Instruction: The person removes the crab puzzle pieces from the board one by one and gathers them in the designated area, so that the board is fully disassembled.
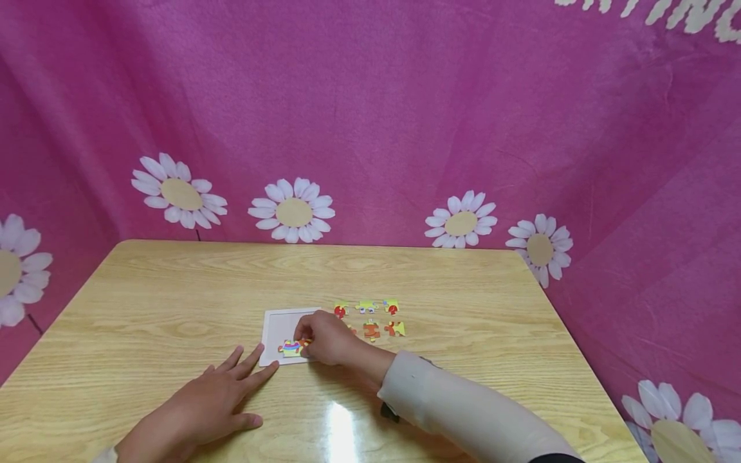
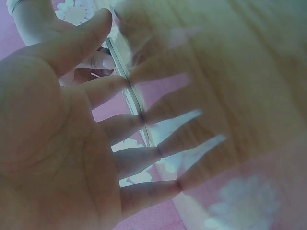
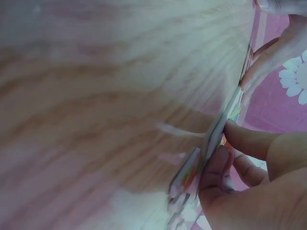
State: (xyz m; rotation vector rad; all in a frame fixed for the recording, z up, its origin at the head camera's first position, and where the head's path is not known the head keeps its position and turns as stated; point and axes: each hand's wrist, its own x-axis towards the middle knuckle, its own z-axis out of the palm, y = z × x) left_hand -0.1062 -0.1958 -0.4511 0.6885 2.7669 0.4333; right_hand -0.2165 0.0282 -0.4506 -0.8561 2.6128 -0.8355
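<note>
A white puzzle tray [image 1: 266, 337] lies flat on the table. In its lower left part is a puzzle piece [image 1: 292, 349] with rainbow stripes and yellow. My right hand [image 1: 330, 337] reaches over the tray from the right, its thumb and fingers curled and pinching an orange puzzle piece beside the striped one; the fingers hide most of it. The right wrist view shows thumb and fingers close together at the tray's edge. My left hand [image 1: 217, 395] rests palm down with fingers spread, fingertips touching the tray's lower left corner. The left wrist view shows its palm [image 2: 53, 139] and straight fingers.
Several loose puzzle pieces lie in two rows right of the tray, among them a yellow one [image 1: 367, 307] and an orange one [image 1: 371, 330]. My right forearm partly covers the near row. The wooden table [image 1: 173, 283] meets a pink flowered cloth [image 1: 370, 128] behind.
</note>
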